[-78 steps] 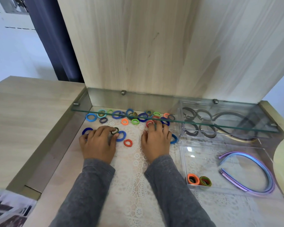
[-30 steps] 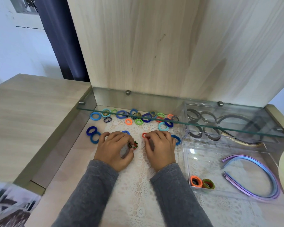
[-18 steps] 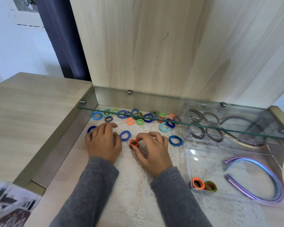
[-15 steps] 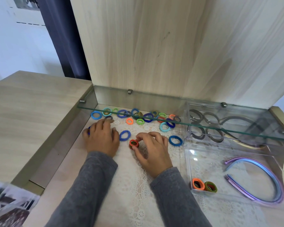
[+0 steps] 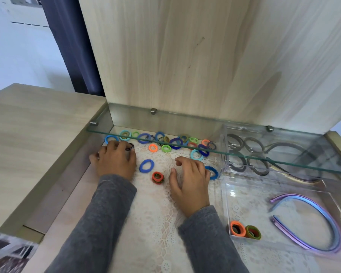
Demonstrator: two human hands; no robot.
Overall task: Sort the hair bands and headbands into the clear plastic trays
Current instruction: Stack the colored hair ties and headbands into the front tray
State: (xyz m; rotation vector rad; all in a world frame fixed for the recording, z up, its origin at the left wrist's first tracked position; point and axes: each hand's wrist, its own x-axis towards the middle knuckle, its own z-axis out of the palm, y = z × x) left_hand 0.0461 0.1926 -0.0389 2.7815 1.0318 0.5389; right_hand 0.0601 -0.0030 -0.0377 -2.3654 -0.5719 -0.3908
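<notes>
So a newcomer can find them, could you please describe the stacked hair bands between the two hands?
On the lace mat below the glass shelf, look between the left hand and right hand. The stacked hair bands lie there, beside a single blue hair band; unlike it, they are piled, red with green.

A low glass shelf (image 5: 244, 154) roofs the rear hair bands (image 5: 165, 142); the lace mat (image 5: 152, 213) in front lies open from above.
</notes>
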